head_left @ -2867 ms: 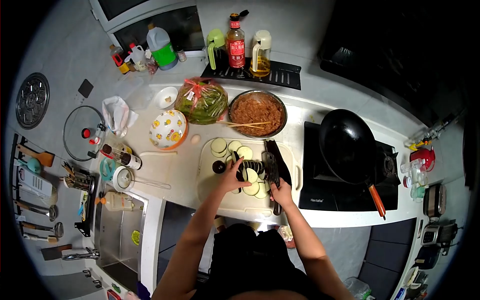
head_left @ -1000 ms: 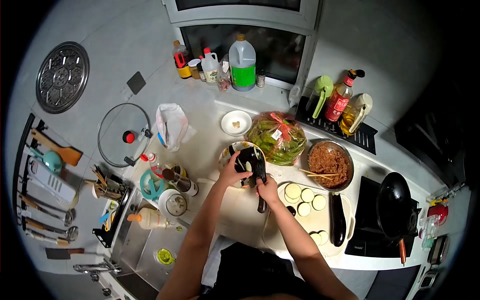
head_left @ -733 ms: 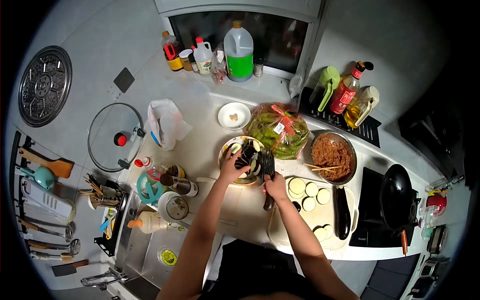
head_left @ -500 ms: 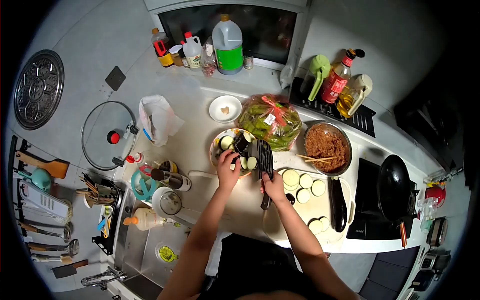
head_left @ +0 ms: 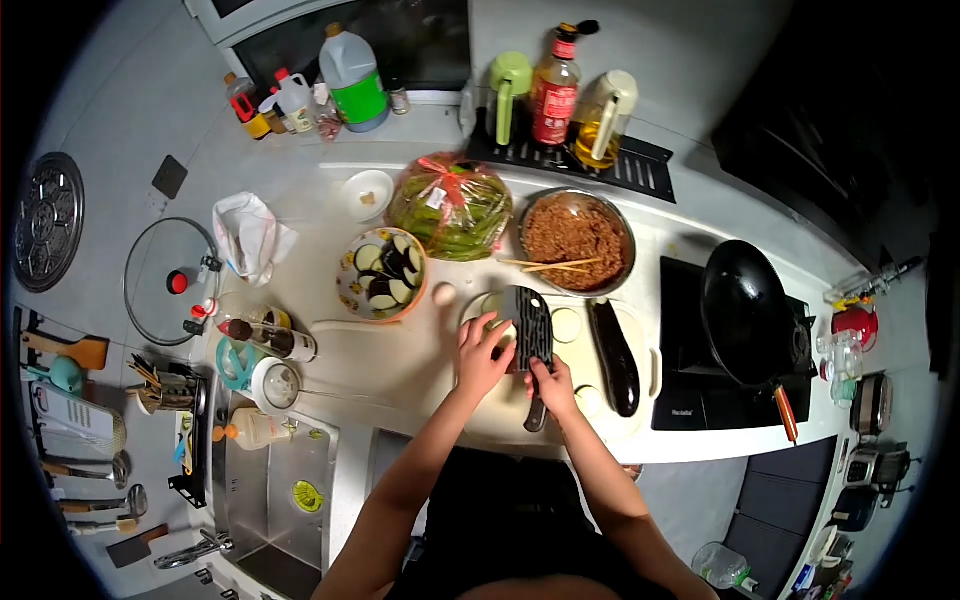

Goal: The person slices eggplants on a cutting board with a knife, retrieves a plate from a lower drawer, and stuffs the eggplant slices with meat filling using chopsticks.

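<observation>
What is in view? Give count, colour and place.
Cutting board: one, cream, centre
Knife: one, dark, over board
Whole eggplant: one, black, board's right
Patterned bowl: one, multicoloured, left of board
Eggplant slices: several, pale, bowl and board
Egg: one, beige, beside bowl
Vegetable bag: one, green, behind egg
Metal bowl of mince: one, silver, behind board
Chopsticks: two, tan, across mince
Wok: one, black, on stove
Stove: one, black, right
Sink: one, grey, lower left
Utensils: several, mixed, far left
Bottles: several, mixed, back and left
Left hand: one, bare, beside knife
Right hand: one, bare, gripping knife
</observation>
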The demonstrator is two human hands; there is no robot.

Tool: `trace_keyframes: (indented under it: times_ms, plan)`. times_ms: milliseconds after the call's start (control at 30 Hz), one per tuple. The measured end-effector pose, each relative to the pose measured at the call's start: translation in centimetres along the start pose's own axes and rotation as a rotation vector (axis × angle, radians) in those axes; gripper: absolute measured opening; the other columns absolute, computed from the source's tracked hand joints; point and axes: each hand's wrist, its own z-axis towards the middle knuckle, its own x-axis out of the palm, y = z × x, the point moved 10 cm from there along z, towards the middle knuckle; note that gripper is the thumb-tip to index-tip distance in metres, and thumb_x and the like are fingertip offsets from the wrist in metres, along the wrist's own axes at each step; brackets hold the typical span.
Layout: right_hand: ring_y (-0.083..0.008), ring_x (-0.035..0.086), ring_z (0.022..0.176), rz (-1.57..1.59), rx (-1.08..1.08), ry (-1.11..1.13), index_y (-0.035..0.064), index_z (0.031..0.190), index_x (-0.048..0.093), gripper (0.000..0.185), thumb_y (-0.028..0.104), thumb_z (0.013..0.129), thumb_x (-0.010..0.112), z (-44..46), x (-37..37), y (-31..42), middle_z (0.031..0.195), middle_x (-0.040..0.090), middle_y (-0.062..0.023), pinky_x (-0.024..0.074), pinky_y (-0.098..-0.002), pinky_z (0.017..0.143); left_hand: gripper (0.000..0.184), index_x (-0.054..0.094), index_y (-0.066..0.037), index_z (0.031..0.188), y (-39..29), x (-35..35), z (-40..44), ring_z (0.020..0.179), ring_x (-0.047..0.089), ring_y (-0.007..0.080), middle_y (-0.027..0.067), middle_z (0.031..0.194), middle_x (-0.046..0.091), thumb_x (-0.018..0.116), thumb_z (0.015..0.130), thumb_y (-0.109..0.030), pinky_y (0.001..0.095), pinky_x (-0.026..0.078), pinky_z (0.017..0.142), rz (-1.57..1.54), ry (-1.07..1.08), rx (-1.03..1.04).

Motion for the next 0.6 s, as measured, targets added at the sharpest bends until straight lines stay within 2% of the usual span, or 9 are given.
trace_keyframes:
  times_ms: [33,133,167,267,300,400,433,533,600]
  plan:
    - [-0.0118,0.047,0.042,-0.002,0.002,-0.037,0.0027,0.083,0.048,0.013,0.014,0.087,0.051,-0.5,-2.1,-0.6,0.06,0.053,-0.0049,0.0409,-0.0254,0.039,0.033,0.062,-0.014,0.102,0.0,1.6,-0.2,0.102,0.045,0.029,0.0067,0.112,0.05,0.066,0.069,-0.019,0.0393,0.038,0.087,0.006,0.035,-0.015]
    - [-0.0125,0.048,0.041,-0.03,0.004,-0.174,0.0018,0.081,0.047,0.015,0.015,0.087,0.052,-2.6,-8.0,-1.2,0.058,0.053,-0.006,0.0405,-0.0259,0.038,0.047,0.056,-0.015,0.111,3.1,6.2,-0.8,0.111,0.037,0.0374,0.0145,0.121,0.042,0.068,0.068,-0.026,0.0412,0.034,0.093,0.22,0.048,-0.159]
    - [-0.0128,0.048,0.041,-0.062,-0.016,-0.21,0.0015,0.081,0.046,0.015,0.014,0.087,0.051,-3.1,-9.6,-1.2,0.058,0.052,-0.0061,0.0404,-0.0261,0.037,0.054,0.052,-0.017,0.117,4.5,7.9,-0.8,0.116,0.031,0.0401,0.0166,0.128,0.035,0.068,0.069,-0.033,0.0461,0.029,0.096,0.255,0.087,-0.204]
    - [-0.0139,0.047,0.04,-0.12,-0.037,-0.271,0.0006,0.079,0.044,0.015,0.013,0.087,0.05,-4.0,-12.9,-1.2,0.056,0.051,-0.0065,0.0399,-0.0267,0.037,0.058,0.05,-0.018,0.12,5.8,10.9,0.0,0.119,0.028,0.0393,0.0147,0.131,0.032,0.064,0.07,-0.043,0.0518,0.025,0.097,0.42,0.19,-0.279]
    - [-0.0139,0.047,0.039,-0.14,-0.041,-0.276,0.0005,0.079,0.044,0.015,0.012,0.087,0.05,-4.0,-13.5,-1.3,0.055,0.05,-0.0065,0.0393,-0.0268,0.037,0.061,0.05,-0.021,0.121,6.0,11.6,0.1,0.119,0.029,0.0361,0.0119,0.132,0.031,0.061,0.069,-0.051,0.0527,0.024,0.096,0.46,0.257,-0.312]
    - [-0.0139,0.045,0.038,-0.221,-0.102,-0.27,0.0,0.078,0.043,0.014,0.01,0.087,0.048,-3.8,-14.5,-1.0,0.052,0.048,-0.0065,0.0379,-0.027,0.037,0.063,0.05,-0.022,0.121,4.5,12.8,-0.9,0.118,0.031,0.0325,0.0089,0.131,0.033,0.061,0.068,-0.053,0.0479,0.026,0.094,0.387,0.42,-0.295]
    - [-0.0141,0.045,0.038,-0.252,-0.107,-0.28,-0.0001,0.077,0.043,0.014,0.01,0.087,0.048,-3.7,-14.7,-0.9,0.051,0.047,-0.0064,0.0372,-0.027,0.037,0.062,0.051,-0.024,0.119,3.1,12.7,-1.4,0.114,0.034,0.0295,0.0062,0.127,0.036,0.062,0.066,-0.054,0.0448,0.027,0.091,0.429,0.391,-0.202]
    - [-0.0126,0.048,0.038,-0.237,-0.102,-0.293,-0.0029,0.077,0.047,0.016,0.01,0.086,0.05,-3.6,-14.9,-0.7,0.051,0.049,-0.0063,0.0386,-0.0268,0.035,0.059,0.052,-0.021,0.117,1.3,12.3,-1.2,0.111,0.037,0.0301,0.0078,0.122,0.04,0.062,0.068,-0.052,0.0449,0.028,0.09,0.451,0.267,-0.148]
    - [-0.0132,0.05,0.038,-0.291,-0.096,-0.3,-0.005,0.081,0.049,0.016,0.01,0.085,0.05,-3.3,-15.3,-0.9,0.05,0.05,-0.007,0.04,-0.0267,0.036,0.058,0.052,-0.013,0.116,2.3,13.0,0.3,0.106,0.042,0.0299,0.0112,0.116,0.046,0.064,0.07,-0.046,0.0426,0.031,0.09,0.454,0.192,-0.172]
